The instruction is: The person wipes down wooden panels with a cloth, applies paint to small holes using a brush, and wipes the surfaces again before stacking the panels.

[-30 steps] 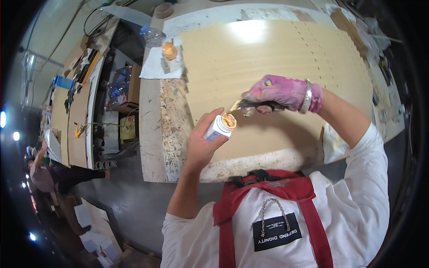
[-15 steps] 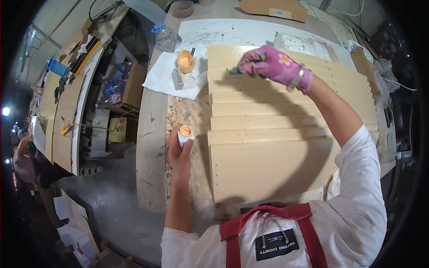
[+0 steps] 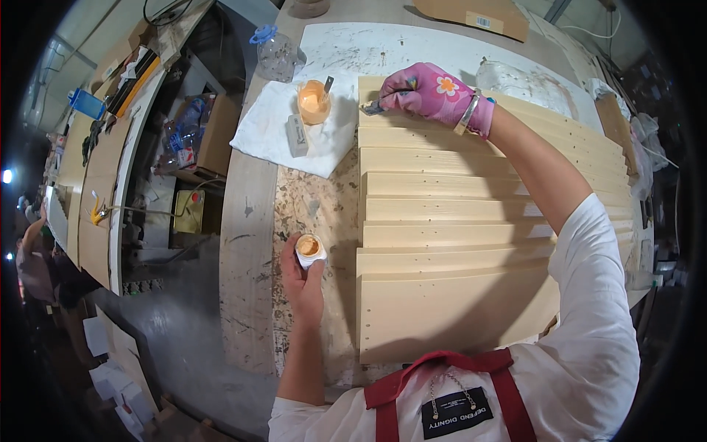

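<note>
Left hand (image 3: 300, 277): while its bare fingers clasp a white jar (image 3: 313, 261) of orange paste (image 3: 308, 245), it lies left of the pale boards (image 3: 442, 302).
Right hand (image 3: 428, 94): gloved in pink, closed on a small scraper (image 3: 373, 110) at the far boards' left end.
Boards: overlapping like steps.
White cloth (image 3: 254, 132): bears an orange-filled cup (image 3: 314, 109) and a grey block (image 3: 297, 137).

A workshop is indicated by overlapping boards (image 3: 449, 236) at three o'clock and a cluttered workbench (image 3: 96, 243) at nine.
</note>
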`<act>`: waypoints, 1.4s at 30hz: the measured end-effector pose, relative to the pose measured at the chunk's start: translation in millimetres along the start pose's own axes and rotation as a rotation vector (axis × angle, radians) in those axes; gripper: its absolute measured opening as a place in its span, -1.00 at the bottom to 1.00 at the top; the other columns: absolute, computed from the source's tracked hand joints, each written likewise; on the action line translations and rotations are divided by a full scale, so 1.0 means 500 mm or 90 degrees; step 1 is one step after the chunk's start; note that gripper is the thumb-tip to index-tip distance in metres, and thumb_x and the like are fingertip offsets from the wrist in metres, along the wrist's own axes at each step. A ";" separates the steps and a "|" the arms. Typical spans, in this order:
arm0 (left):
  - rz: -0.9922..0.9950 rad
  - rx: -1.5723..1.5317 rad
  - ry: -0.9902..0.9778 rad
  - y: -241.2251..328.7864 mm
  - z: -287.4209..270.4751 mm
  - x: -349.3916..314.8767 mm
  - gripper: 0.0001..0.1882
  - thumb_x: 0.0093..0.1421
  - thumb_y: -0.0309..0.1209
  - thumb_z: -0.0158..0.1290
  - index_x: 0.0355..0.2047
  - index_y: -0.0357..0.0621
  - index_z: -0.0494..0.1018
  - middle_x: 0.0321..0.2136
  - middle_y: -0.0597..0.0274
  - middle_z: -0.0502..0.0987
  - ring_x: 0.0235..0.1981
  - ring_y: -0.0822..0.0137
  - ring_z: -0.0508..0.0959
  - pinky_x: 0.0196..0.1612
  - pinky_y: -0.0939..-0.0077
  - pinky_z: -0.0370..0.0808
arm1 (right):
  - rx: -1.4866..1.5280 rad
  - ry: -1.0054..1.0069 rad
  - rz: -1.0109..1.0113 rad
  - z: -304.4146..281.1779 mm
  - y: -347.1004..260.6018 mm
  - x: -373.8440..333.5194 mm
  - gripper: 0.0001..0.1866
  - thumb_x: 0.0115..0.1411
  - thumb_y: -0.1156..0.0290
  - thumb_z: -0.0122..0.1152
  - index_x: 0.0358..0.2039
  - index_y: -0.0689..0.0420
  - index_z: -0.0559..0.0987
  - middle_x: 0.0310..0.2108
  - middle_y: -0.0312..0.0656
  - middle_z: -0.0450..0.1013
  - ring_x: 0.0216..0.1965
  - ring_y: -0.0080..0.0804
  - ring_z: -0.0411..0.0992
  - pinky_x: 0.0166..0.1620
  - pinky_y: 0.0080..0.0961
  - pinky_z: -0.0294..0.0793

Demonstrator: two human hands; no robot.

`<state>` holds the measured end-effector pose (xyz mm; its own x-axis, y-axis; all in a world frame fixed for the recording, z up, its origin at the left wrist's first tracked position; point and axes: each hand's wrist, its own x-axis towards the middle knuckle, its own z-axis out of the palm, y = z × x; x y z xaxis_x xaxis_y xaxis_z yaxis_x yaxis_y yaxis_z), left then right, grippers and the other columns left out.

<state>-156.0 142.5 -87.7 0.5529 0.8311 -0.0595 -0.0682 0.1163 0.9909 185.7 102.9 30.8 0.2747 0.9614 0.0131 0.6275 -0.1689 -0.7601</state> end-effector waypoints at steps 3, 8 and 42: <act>0.015 0.003 -0.010 -0.001 0.000 0.000 -0.45 0.10 -0.68 -0.05 0.13 -0.26 0.14 -0.02 0.20 0.32 -0.02 0.41 0.36 0.07 0.53 0.27 | 0.007 0.005 0.011 0.004 0.003 0.001 -0.81 -0.02 0.45 0.09 -0.37 0.15 0.59 -0.54 -0.20 0.50 -0.47 -0.43 0.41 -0.29 -0.52 0.38; 0.022 0.006 -0.026 -0.001 0.001 0.000 -0.45 0.09 -0.69 -0.05 0.13 -0.26 0.15 -0.03 0.20 0.32 -0.03 0.41 0.37 0.06 0.54 0.29 | -0.125 0.006 0.029 0.004 -0.022 -0.004 -0.78 -0.02 0.38 0.11 -0.34 0.11 0.61 -0.50 -0.15 0.51 -0.45 -0.30 0.45 -0.29 -0.45 0.41; 0.044 0.006 -0.054 -0.011 0.000 -0.002 -0.45 0.13 -0.59 -0.04 0.14 -0.29 0.12 0.00 0.19 0.32 -0.03 0.41 0.37 0.03 0.52 0.31 | 0.173 -0.044 0.090 0.003 -0.001 -0.003 -0.75 0.07 0.41 0.14 -0.23 0.22 0.58 -0.54 -0.35 0.48 -0.57 -0.69 0.31 -0.46 -0.68 0.35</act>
<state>-156.4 141.1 -93.2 0.6149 0.7884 0.0195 -0.1010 0.0542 0.9934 183.9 101.8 30.5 0.2889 0.9467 -0.1427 0.3658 -0.2469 -0.8973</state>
